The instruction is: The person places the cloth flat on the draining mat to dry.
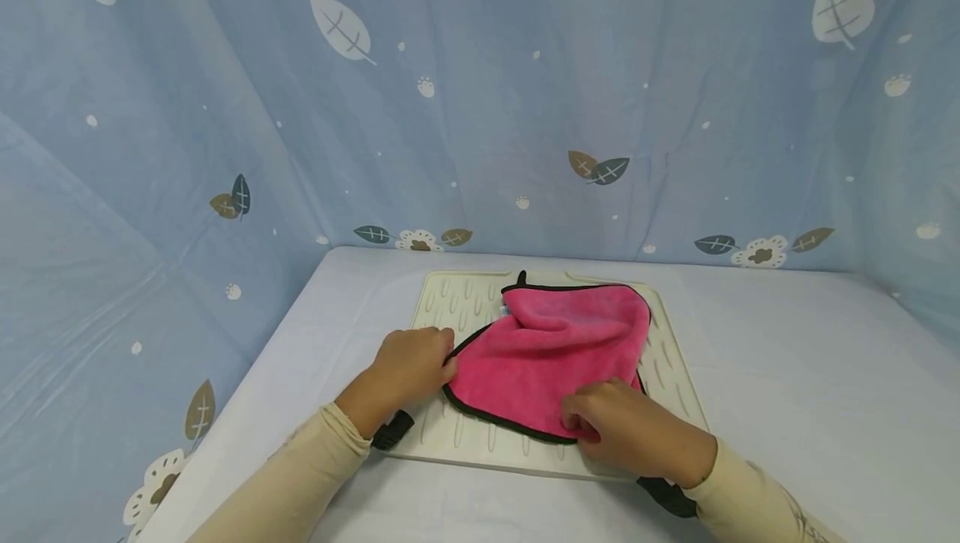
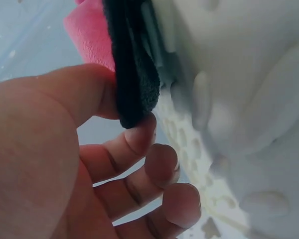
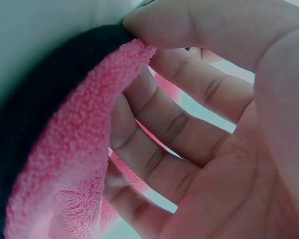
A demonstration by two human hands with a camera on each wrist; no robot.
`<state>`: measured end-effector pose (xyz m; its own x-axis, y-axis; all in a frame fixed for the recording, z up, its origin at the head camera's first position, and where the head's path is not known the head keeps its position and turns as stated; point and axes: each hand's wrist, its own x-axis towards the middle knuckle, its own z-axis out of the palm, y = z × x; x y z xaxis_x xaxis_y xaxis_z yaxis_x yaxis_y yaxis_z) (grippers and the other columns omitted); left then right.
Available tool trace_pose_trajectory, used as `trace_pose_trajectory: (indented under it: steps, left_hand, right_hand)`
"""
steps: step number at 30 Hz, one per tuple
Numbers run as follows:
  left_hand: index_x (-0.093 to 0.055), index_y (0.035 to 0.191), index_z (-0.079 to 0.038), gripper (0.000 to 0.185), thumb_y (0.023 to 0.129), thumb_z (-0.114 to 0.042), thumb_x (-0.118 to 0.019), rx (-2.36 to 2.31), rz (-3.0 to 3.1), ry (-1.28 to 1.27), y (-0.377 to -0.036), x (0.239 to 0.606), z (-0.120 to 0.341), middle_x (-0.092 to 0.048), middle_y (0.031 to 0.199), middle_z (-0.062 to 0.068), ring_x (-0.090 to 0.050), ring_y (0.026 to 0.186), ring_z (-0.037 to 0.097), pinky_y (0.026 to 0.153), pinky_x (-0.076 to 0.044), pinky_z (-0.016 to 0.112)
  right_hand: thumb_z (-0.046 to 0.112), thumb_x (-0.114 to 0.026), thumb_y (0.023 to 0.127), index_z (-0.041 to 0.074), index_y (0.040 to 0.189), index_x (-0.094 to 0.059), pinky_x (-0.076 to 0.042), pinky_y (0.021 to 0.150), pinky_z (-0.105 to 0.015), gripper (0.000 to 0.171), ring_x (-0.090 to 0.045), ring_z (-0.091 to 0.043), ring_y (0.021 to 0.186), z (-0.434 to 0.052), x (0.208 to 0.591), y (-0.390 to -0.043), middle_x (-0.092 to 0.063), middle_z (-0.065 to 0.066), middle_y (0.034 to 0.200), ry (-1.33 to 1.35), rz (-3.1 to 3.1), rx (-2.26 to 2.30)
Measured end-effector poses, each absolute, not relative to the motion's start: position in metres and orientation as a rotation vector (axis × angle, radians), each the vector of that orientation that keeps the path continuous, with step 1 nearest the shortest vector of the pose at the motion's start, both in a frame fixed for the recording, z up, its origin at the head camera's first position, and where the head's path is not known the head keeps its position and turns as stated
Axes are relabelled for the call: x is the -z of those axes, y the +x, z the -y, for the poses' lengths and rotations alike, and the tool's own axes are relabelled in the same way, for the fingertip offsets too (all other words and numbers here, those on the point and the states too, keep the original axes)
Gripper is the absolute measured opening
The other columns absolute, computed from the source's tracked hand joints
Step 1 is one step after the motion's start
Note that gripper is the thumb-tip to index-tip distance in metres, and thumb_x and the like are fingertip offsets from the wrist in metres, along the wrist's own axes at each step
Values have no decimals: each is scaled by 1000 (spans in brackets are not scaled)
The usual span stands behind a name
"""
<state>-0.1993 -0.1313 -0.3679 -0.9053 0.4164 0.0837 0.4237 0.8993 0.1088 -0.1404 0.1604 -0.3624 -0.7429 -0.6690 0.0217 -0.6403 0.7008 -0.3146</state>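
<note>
A pink plush cloth with black trim lies rumpled on a cream ridged mat. My left hand pinches the cloth's left corner; the left wrist view shows the black edge held between thumb and forefinger. At the cloth's near right edge my right hand grips it. In the right wrist view its thumb and curled fingers hold the pink pile with black trim.
The mat sits on a pale table enclosed by blue leaf-print fabric walls at the back and both sides. Black wrist straps show under both cream sleeves.
</note>
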Motion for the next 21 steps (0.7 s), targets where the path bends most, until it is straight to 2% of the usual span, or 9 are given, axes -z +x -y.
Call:
trace_pose_trajectory:
  steps: [8, 21]
  left_hand:
    - [-48, 68, -16, 26, 85, -22, -66, 164, 3103, -644, -198, 361, 134, -48, 60, -2, -47, 59, 15, 55, -36, 36]
    - [-54, 71, -16, 23, 86, -27, -68, 144, 3262, -603, -195, 356, 136, -53, 61, -2, -50, 61, 17, 60, -38, 37]
  right_hand:
    - [-3, -68, 74, 24, 74, -60, -43, 71, -27, 28, -43, 2, 61, -161, 363, -140, -48, 18, 66, -1095, -2785, 499]
    - [-2, -69, 73, 24, 72, -56, -40, 71, -26, 29, -39, 2, 60, -160, 361, -138, -43, 16, 63, -1101, -2756, 495]
